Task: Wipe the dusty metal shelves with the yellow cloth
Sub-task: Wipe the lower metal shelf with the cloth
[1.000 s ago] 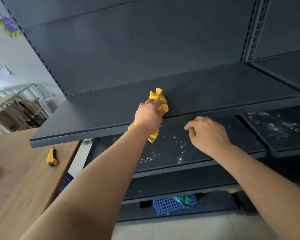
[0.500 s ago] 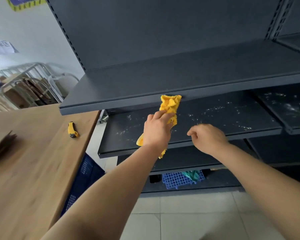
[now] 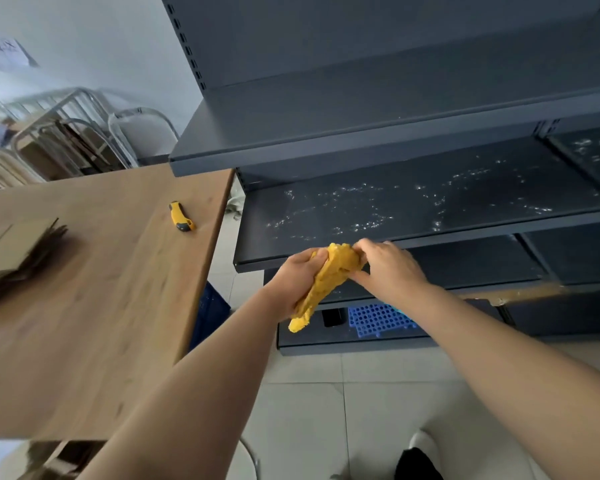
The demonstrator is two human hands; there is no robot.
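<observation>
The yellow cloth (image 3: 329,278) hangs bunched in the air just in front of the second shelf's front edge. My left hand (image 3: 297,280) grips its left side, and my right hand (image 3: 388,268) pinches its upper right end. The second metal shelf (image 3: 430,202) is dark grey and speckled with white dust across its surface. Above it, the top shelf (image 3: 343,123) looks clean and plain grey. A further dusty shelf (image 3: 593,150) shows at the right edge.
A wooden table (image 3: 94,289) stands close on the left, with a yellow utility knife (image 3: 181,216) and a stack of cardboard (image 3: 18,251) on it. Lower shelves hold a blue perforated basket (image 3: 378,320). Metal racks (image 3: 77,133) stand at the back left. Tiled floor lies below.
The view has dropped from the top shelf to the dusty second one. My left hand came down off the top shelf with the cloth, and my right hand has moved in and taken hold of its end.
</observation>
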